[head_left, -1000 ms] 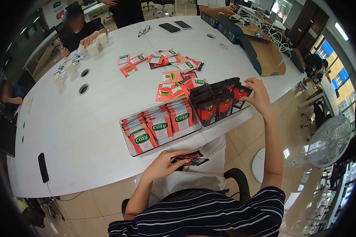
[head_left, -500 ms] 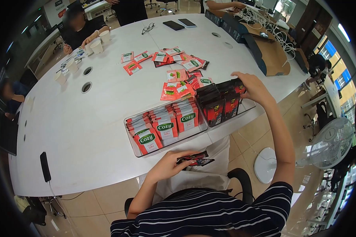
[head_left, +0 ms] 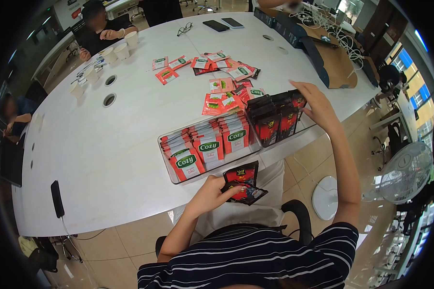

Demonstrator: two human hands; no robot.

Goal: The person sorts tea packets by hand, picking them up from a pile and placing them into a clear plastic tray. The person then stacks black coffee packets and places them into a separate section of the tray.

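My left hand (head_left: 208,196) is closed on a few black-and-red coffee sachets (head_left: 246,182), fanned out over my lap just off the table edge. My right hand (head_left: 319,107) reaches to the far right end of a clear tray, its fingers stretched and thumb apart around the last of the upright black coffee sachets (head_left: 267,129) there. Left of these, a clear plastic tray (head_left: 212,166) holds rows of red-and-white Cozy tea sachets (head_left: 186,163). Behind the trays lies a loose pile of Cozy sachets (head_left: 222,103), with some darker packets among them.
Across the white table (head_left: 106,159) are paper cups (head_left: 122,51), glasses (head_left: 185,29), two phones (head_left: 216,25) and an open cardboard box (head_left: 335,67) with white cables. A black device (head_left: 57,198) lies at the left edge. People sit opposite; a fan (head_left: 404,173) stands right.
The sachets in my left hand have tilted up and spread, so their red fronts now show. My right hand stays at the tray's right end. The whole view has shifted slightly.
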